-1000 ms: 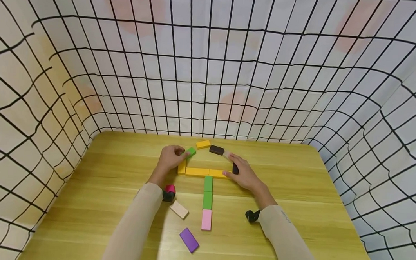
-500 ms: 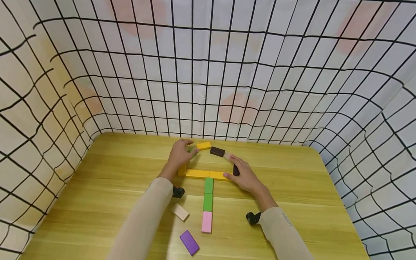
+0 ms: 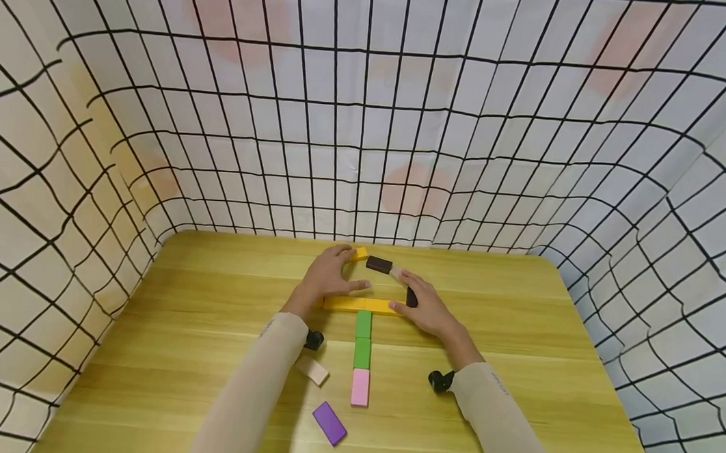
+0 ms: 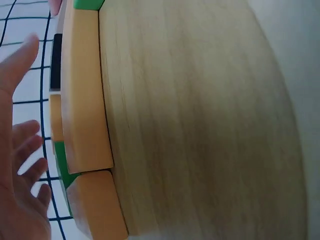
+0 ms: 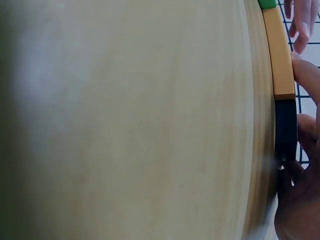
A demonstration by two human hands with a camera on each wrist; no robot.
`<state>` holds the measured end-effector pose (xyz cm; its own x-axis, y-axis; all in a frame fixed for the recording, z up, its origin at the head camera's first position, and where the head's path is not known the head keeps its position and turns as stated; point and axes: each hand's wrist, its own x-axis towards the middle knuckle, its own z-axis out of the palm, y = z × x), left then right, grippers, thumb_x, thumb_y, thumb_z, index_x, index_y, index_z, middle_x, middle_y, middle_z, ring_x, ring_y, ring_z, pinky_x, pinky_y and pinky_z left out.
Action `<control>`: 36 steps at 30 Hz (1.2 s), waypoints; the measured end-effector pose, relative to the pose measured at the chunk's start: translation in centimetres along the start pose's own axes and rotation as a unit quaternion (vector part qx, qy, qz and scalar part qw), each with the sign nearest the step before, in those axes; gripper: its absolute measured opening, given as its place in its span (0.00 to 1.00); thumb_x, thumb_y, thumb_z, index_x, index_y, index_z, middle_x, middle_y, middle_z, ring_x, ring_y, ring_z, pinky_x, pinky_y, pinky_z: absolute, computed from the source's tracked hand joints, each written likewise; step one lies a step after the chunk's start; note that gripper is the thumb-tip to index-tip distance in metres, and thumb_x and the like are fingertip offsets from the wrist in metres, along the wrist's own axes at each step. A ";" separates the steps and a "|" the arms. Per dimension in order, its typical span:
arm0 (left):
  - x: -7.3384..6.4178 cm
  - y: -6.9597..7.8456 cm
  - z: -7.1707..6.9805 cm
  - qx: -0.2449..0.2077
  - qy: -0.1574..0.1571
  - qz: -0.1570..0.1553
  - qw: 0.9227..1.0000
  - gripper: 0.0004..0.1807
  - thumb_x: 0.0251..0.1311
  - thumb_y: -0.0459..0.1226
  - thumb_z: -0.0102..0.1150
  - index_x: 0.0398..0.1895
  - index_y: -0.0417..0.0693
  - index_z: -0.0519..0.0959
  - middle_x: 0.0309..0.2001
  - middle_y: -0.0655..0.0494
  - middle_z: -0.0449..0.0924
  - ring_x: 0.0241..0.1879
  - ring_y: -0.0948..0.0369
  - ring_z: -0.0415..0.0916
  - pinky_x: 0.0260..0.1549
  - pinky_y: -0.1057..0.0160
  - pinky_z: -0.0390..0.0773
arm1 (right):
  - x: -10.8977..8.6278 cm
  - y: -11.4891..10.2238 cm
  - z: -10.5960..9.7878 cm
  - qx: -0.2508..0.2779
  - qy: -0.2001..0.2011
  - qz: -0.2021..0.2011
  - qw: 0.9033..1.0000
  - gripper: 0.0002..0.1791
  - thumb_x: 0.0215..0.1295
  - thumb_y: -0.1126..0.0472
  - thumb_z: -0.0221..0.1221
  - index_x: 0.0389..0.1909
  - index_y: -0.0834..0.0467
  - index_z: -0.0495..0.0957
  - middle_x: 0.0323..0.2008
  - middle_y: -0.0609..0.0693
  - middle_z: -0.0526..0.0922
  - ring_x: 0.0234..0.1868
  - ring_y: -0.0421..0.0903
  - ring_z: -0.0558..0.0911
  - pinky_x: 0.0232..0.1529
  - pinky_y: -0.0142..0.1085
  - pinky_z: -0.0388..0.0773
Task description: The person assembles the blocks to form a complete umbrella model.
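Note:
My left hand is above the left end of the yellow block row, fingers spread. Its fingertips are close to a yellow block at the back; contact cannot be made out. In the left wrist view a green block lies behind a corner block; the hand hides this green block in the head view. My right hand rests around the right corner, thumb at the row's end. Its fingers are beside a black block and a pale block. A dark brown block lies just left of these.
Two green blocks and a pink block run forward from the row's middle. A cream block and a purple block lie loose at front left. Black wire mesh stands behind and beside the wooden table.
My left hand has let go of the green block at the back left and moved right, toward the yellow block at the back. My right hand has stayed in place.

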<state>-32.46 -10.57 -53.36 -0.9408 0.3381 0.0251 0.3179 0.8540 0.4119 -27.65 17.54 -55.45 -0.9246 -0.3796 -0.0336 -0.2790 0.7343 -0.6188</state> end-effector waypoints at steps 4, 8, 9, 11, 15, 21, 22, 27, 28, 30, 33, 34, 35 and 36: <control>-0.3 0.4 -0.1 0.041 -0.032 0.004 0.999 0.59 0.53 0.76 0.58 0.80 0.50 0.62 0.81 0.51 0.56 0.80 0.47 0.55 0.78 0.44 0.58 | 0.0 0.0 0.0 -0.005 -0.002 -0.001 1.000 0.48 0.70 0.34 0.59 0.82 0.51 0.54 0.83 0.49 0.50 0.82 0.60 0.51 0.78 0.64 0.53; -0.5 0.2 -0.1 0.039 -0.039 0.004 0.998 0.60 0.52 0.76 0.58 0.81 0.50 0.61 0.82 0.51 0.55 0.80 0.47 0.55 0.78 0.44 0.59 | 0.0 0.0 0.2 -0.006 -0.002 -0.001 1.000 0.48 0.70 0.35 0.59 0.82 0.52 0.54 0.83 0.49 0.50 0.82 0.60 0.51 0.78 0.64 0.53; -0.6 0.2 -0.2 0.036 -0.039 0.005 0.999 0.60 0.52 0.76 0.59 0.81 0.49 0.61 0.82 0.51 0.56 0.80 0.46 0.55 0.77 0.44 0.59 | 0.0 0.0 0.2 -0.006 -0.001 -0.002 1.000 0.48 0.70 0.35 0.59 0.82 0.52 0.54 0.83 0.50 0.50 0.82 0.60 0.51 0.78 0.65 0.53; -0.7 0.0 -0.3 0.029 -0.038 0.006 0.999 0.60 0.52 0.75 0.60 0.80 0.49 0.61 0.81 0.50 0.56 0.79 0.46 0.55 0.77 0.43 0.60 | 0.0 0.0 0.2 -0.006 0.001 -0.004 1.000 0.48 0.70 0.35 0.59 0.82 0.52 0.54 0.83 0.50 0.50 0.82 0.61 0.51 0.78 0.65 0.53; -1.0 -0.1 -0.5 0.022 -0.045 0.005 0.999 0.60 0.52 0.74 0.60 0.81 0.50 0.60 0.82 0.50 0.55 0.80 0.46 0.55 0.77 0.43 0.60 | 0.0 -0.1 0.1 -0.008 0.002 -0.005 1.000 0.48 0.70 0.35 0.60 0.82 0.53 0.54 0.83 0.51 0.50 0.82 0.61 0.51 0.78 0.65 0.53; -1.3 -0.1 -0.7 0.014 -0.051 0.007 0.999 0.60 0.52 0.74 0.61 0.81 0.49 0.60 0.82 0.50 0.55 0.80 0.46 0.54 0.77 0.43 0.59 | 0.0 -0.2 0.0 -0.007 -0.002 0.001 1.000 0.48 0.70 0.35 0.60 0.82 0.53 0.54 0.83 0.50 0.50 0.82 0.60 0.51 0.79 0.64 0.51; -1.4 0.0 -0.7 0.015 -0.051 0.008 0.999 0.60 0.52 0.74 0.61 0.81 0.50 0.60 0.82 0.50 0.55 0.80 0.46 0.54 0.77 0.43 0.59 | 0.0 -0.2 0.0 -0.006 -0.002 0.002 1.000 0.48 0.70 0.35 0.60 0.82 0.53 0.54 0.83 0.50 0.50 0.82 0.60 0.51 0.79 0.64 0.51; -1.6 0.2 -0.7 0.014 -0.048 0.017 0.999 0.59 0.53 0.73 0.62 0.80 0.49 0.61 0.81 0.50 0.56 0.79 0.46 0.55 0.77 0.43 0.59 | -0.1 -0.3 -0.1 -0.006 0.001 0.000 1.000 0.49 0.70 0.34 0.60 0.82 0.53 0.54 0.83 0.50 0.50 0.82 0.60 0.51 0.79 0.64 0.52; -1.6 0.2 -0.7 0.013 -0.046 0.019 0.999 0.58 0.53 0.73 0.62 0.80 0.49 0.61 0.81 0.50 0.56 0.79 0.46 0.55 0.77 0.43 0.59 | -0.1 -0.3 -0.1 -0.006 0.001 -0.001 1.000 0.49 0.70 0.34 0.60 0.82 0.53 0.54 0.83 0.51 0.50 0.82 0.61 0.51 0.78 0.64 0.52; -1.7 0.2 -0.7 0.012 -0.045 0.020 0.999 0.58 0.53 0.73 0.62 0.80 0.49 0.62 0.81 0.50 0.56 0.79 0.46 0.56 0.77 0.43 0.59 | -0.1 -0.3 -0.1 -0.005 0.001 -0.002 1.000 0.48 0.70 0.34 0.60 0.82 0.53 0.54 0.83 0.50 0.50 0.82 0.60 0.51 0.78 0.64 0.52; -1.7 0.2 -0.6 0.012 -0.043 0.022 0.999 0.58 0.52 0.73 0.62 0.80 0.49 0.62 0.81 0.50 0.57 0.79 0.46 0.56 0.77 0.44 0.60 | 0.0 -0.2 -0.1 -0.005 0.000 -0.001 1.000 0.49 0.70 0.34 0.59 0.82 0.53 0.54 0.83 0.50 0.50 0.82 0.60 0.51 0.79 0.64 0.52; -1.7 0.2 -0.6 0.014 -0.044 0.022 0.999 0.59 0.52 0.74 0.61 0.80 0.49 0.62 0.81 0.50 0.57 0.79 0.46 0.56 0.77 0.44 0.60 | 0.0 -0.2 -0.1 -0.006 0.000 -0.002 1.000 0.49 0.70 0.34 0.59 0.82 0.53 0.54 0.83 0.50 0.50 0.82 0.60 0.51 0.78 0.64 0.52; -1.7 0.2 -0.6 0.016 -0.044 0.022 0.999 0.59 0.52 0.74 0.61 0.80 0.49 0.62 0.81 0.50 0.57 0.79 0.46 0.56 0.77 0.44 0.60 | 0.0 -0.2 -0.1 -0.005 -0.001 0.000 1.000 0.49 0.70 0.34 0.59 0.82 0.52 0.54 0.83 0.50 0.50 0.82 0.60 0.51 0.79 0.64 0.52; -1.7 0.3 -0.6 0.017 -0.044 0.022 0.999 0.59 0.52 0.74 0.61 0.80 0.50 0.62 0.81 0.51 0.57 0.79 0.46 0.56 0.77 0.44 0.60 | 0.0 -0.2 -0.1 -0.004 -0.001 0.001 1.000 0.49 0.70 0.34 0.59 0.82 0.52 0.54 0.83 0.50 0.50 0.82 0.60 0.51 0.79 0.64 0.52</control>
<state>-30.85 -11.17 -52.74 -0.9121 0.4083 -0.0382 0.3645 0.8499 0.3805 -27.66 17.46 -55.29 -0.9244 -0.3796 -0.0371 -0.2792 0.7399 -0.6121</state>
